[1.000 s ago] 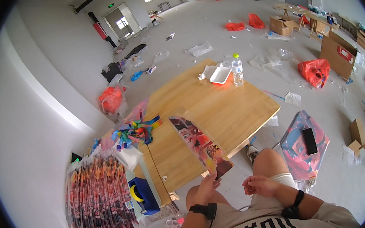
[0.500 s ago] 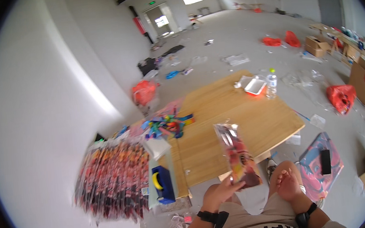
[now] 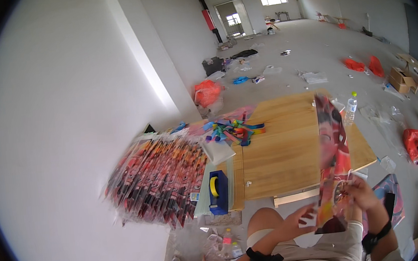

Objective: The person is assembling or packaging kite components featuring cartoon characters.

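- Low in the frame, right of centre, the person holds a long colourful packet [image 3: 332,164] upright between both hands; it is printed with a cartoon figure and blurred along its upper half.
- Left hand [image 3: 302,218]: at the lower left edge of the packet, fingers curled and thumb up, pinching that edge together with a small white piece; a dark band sits on the wrist below.
- Right hand [image 3: 360,192]: against the packet's lower right edge, fingers bent around it in a grip; how tightly it closes cannot be told. A dark watch sits on that wrist.
- The packet's top reaches up across the wooden table [image 3: 283,148], which fills the middle of the frame.
- At the table's upper left corner lies a heap of bright strips [image 3: 232,129], with a white tray [image 3: 218,151] just below it.
- Off the table's left edge stands a blue tape dispenser [image 3: 218,192] with a yellow roll.
- Further left, a large fan-shaped stack of red patterned packets [image 3: 158,178] rests against the white wall.
- At the table's upper right corner stands a clear plastic bottle [image 3: 350,109].
- On the grey floor at right lie orange bags [image 3: 416,143] and, further up, cardboard boxes [image 3: 401,79].
- At the bottom edge, left of the person's knee, lie small bottles [image 3: 227,242].
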A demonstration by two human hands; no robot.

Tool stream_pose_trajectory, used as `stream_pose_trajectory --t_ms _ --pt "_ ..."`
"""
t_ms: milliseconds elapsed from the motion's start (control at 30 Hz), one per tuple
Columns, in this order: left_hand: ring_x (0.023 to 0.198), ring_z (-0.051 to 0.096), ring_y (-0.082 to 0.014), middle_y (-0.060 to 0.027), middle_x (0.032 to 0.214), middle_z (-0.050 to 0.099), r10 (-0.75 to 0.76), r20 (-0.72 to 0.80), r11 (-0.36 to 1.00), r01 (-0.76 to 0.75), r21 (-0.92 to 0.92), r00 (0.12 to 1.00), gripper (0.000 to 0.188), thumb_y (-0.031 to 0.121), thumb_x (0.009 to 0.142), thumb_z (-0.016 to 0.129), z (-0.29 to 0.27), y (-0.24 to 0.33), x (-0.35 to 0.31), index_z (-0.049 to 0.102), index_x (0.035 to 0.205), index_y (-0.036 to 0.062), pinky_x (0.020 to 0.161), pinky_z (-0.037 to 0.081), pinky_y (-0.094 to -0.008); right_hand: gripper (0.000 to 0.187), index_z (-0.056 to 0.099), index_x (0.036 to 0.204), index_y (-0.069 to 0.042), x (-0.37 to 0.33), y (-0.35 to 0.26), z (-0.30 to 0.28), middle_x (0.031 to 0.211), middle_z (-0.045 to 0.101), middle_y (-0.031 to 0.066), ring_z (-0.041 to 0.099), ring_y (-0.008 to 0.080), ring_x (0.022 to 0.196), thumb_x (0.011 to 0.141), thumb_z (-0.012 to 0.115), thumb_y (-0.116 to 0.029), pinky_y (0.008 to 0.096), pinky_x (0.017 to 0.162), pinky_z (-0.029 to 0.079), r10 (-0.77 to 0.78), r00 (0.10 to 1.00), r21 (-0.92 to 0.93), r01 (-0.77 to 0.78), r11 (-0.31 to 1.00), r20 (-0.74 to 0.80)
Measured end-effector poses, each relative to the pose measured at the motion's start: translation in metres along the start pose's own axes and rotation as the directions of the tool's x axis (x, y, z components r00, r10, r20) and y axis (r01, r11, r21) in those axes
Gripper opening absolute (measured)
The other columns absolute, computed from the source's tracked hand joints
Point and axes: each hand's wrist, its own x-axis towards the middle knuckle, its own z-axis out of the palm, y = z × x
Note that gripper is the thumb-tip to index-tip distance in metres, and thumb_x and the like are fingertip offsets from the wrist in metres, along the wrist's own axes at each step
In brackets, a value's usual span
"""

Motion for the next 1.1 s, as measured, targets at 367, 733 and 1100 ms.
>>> stream_pose_trajectory --t_ms 367,733,1100 --pt "0.116 0.061 -0.019 -0.0084 0.13 0.063 0.087 -0.101 0.963 -0.109 -0.245 0.991 0.054 0.013 0.098 0.067 -0.049 0.051 -0.036 0.048 0.147 0.0062 0.1 0.049 -0.0327 0.021 0.069 0.103 -0.005 0.042 -0.163 0.061 0.079 0.068 0.019 0.067 0.0357 0.074 0.089 0.055 -0.013 0.0428 0.068 0.053 0.259 0.877 -0.885 0.302 0.355 0.403" --pt "0.098 0.066 -0.0137 -0.0037 0.114 0.071 -0.022 -0.526 0.953 -0.142 -0.269 0.851 0.03 0.018 0.1 0.068 -0.009 -0.02 -0.091 0.064 0.126 0.0039 0.09 0.053 -0.0293 0.016 0.069 0.09 -0.007 0.106 -0.155 0.155 0.073 0.065 0.0166 0.062 0.0363 0.07 0.083 0.061 -0.018 0.0463 0.066 0.05 0.301 0.724 -0.784 0.562 0.264 0.621" --pt "0.112 0.067 -0.0197 -0.0064 0.116 0.069 -0.038 -0.937 0.551 -0.776 -0.309 0.346 0.034 0.039 0.11 0.046 -0.171 0.047 -0.153 0.059 0.122 0.0105 0.093 0.058 -0.0354 0.026 0.068 0.1 -0.005 0.103 -0.066 0.178 0.099 0.069 0.0122 0.065 0.0333 0.089 0.078 0.06 0.007 0.0429 0.08 0.052 -0.605 0.667 -0.617 0.71 0.339 0.434"
